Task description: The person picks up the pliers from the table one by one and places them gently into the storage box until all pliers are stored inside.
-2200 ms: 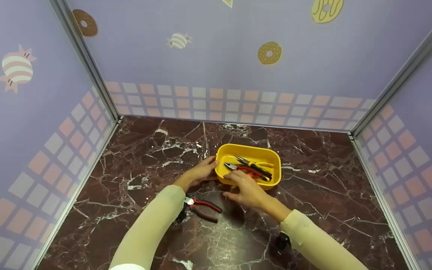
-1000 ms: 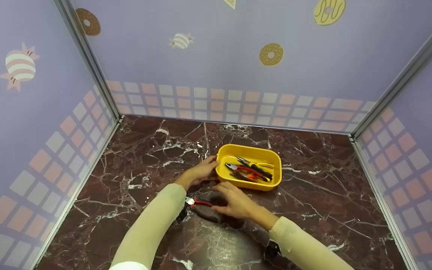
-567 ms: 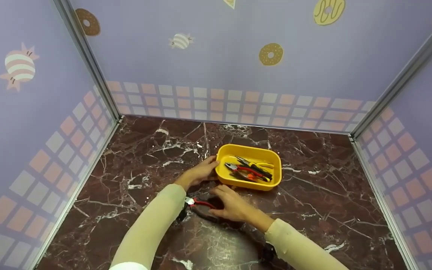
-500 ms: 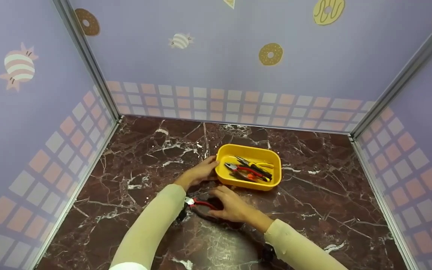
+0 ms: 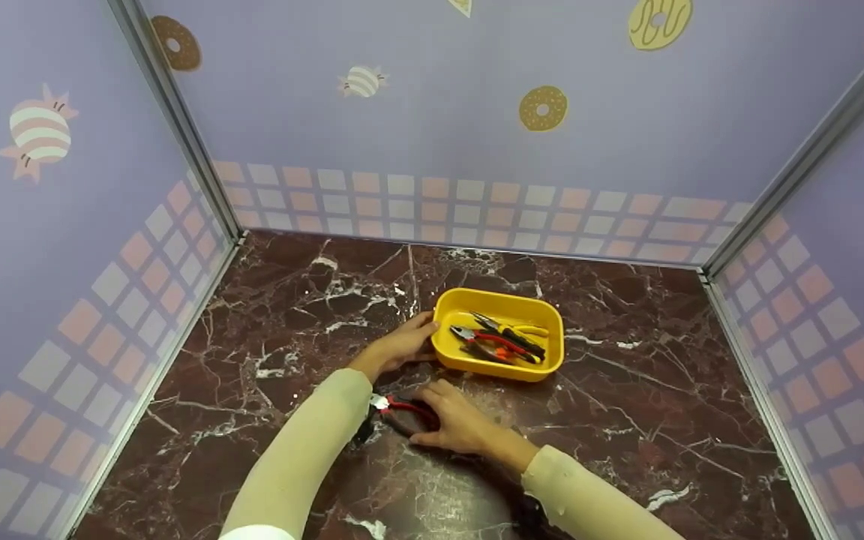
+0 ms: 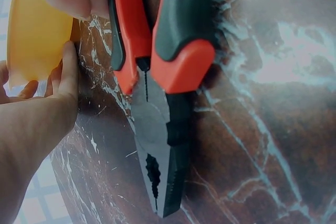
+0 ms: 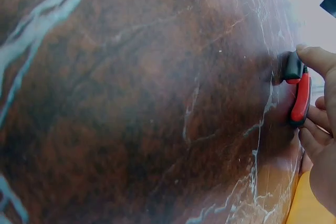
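My left hand (image 5: 398, 345) holds the left end of a yellow plastic box (image 5: 451, 363), its fingers against the wall; the left wrist view shows them bent round the box's side. In front of the box lie combination pliers (image 6: 152, 124) with red and black handles, jaws to the left beside my left sleeve. My right hand (image 5: 458, 424) grips their handles, thumb on the near handle (image 7: 293, 66) and fingers at the far one (image 7: 301, 100). Inside the box are red-handled pliers (image 5: 466, 333), yellow-and-black long-nose pliers (image 5: 503, 328) and a partly covered dark-and-orange tool (image 5: 490, 352).
Everything rests on a dark red marbled table (image 5: 312, 300) with white veins. Lilac panels with printed sweets stand on three sides, the back panel (image 5: 432, 112) behind the box. Dark wrist gear shows under both sleeves.
My right hand has come out of the box, moved left and toward me, and taken the handles of the pliers on the table. My left hand has stayed at the box.
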Action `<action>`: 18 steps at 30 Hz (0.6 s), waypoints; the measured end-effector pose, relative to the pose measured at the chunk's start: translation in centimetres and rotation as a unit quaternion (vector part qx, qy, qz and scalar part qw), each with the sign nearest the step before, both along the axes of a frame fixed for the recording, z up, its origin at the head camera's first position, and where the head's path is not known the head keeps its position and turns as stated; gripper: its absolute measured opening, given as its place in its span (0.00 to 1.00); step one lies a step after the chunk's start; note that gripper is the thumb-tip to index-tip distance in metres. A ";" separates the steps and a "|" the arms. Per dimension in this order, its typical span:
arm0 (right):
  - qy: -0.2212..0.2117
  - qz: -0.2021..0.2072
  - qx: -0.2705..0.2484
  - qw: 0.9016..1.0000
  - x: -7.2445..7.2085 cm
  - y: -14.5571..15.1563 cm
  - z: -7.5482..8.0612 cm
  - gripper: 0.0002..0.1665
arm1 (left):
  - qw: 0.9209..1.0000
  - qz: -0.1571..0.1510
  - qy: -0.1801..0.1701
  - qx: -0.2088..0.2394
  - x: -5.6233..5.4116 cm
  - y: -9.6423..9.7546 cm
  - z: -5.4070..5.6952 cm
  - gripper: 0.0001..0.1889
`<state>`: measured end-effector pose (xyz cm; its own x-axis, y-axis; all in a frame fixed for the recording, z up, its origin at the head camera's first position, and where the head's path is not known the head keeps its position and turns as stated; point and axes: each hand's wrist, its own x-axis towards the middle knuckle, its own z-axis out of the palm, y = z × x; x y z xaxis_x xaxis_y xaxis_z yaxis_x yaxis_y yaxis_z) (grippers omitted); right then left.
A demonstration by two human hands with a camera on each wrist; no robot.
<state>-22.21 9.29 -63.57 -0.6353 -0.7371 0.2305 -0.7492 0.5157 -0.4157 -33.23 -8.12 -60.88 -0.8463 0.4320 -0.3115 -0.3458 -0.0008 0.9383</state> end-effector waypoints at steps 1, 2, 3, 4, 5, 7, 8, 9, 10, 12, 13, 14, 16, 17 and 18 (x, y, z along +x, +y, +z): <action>0.002 0.001 -0.003 1.000 0.0 0.0 0.0 0.42 | 1.000 0.000 -0.001 0.001 0.0 0.0 0.0 0.29; 0.004 0.003 -0.005 1.000 0.1 0.0 0.0 0.43 | 1.000 0.000 0.000 0.000 0.0 0.0 0.0 0.29; 0.006 0.005 -0.006 1.000 0.1 0.1 -0.1 0.43 | 1.000 0.001 0.000 -0.001 0.0 0.1 0.0 0.29; 0.007 0.007 -0.008 1.000 0.2 0.0 -0.1 0.44 | 1.000 0.001 0.000 -0.002 0.0 0.0 0.0 0.29; 0.010 0.010 -0.010 1.000 0.2 0.0 -0.1 0.45 | 1.000 0.002 0.001 -0.003 0.0 0.0 -0.1 0.29; 0.014 0.012 -0.011 1.000 0.3 0.0 -0.2 0.46 | 1.000 0.004 0.000 -0.005 -0.1 0.0 -0.1 0.29; 0.014 0.011 -0.008 1.000 0.3 0.0 -0.2 0.45 | 1.000 0.005 0.000 -0.005 -0.1 0.0 -0.1 0.29; 0.014 0.009 -0.006 1.000 0.3 -0.1 -0.2 0.45 | 1.000 0.006 -0.001 -0.006 -0.1 0.0 -0.1 0.29; 0.015 0.009 -0.005 1.000 0.3 -0.1 -0.2 0.44 | 1.000 0.005 -0.001 -0.006 -0.1 0.0 -0.1 0.29; 0.016 0.008 -0.001 1.000 0.2 -0.1 -0.3 0.42 | 1.000 0.003 -0.002 -0.007 -0.1 0.0 -0.1 0.29; 0.018 0.009 0.000 1.000 0.2 -0.1 -0.3 0.41 | 1.000 0.001 -0.002 -0.006 -0.1 0.0 -0.1 0.29; 0.020 0.009 0.002 1.000 0.2 -0.1 -0.3 0.41 | 1.000 -0.001 -0.002 -0.006 -0.1 0.0 0.0 0.29; 0.027 0.012 0.001 1.000 0.2 -0.1 -0.3 0.41 | 1.000 -0.005 0.001 -0.006 0.0 0.0 0.0 0.29; 0.031 0.012 0.003 0.999 0.2 -0.2 -0.3 0.41 | 1.000 -0.005 0.001 -0.006 0.0 -0.1 0.1 0.29; 0.034 0.012 0.002 0.999 0.2 -0.2 -0.3 0.41 | 1.000 -0.005 0.000 -0.004 0.1 -0.1 0.1 0.29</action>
<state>-22.04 9.08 -63.87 -0.5999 -0.7530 0.2703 -0.7882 0.4982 -0.3614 -33.17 -8.23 -60.79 -0.8421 0.4380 -0.3147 -0.3449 0.0112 0.9386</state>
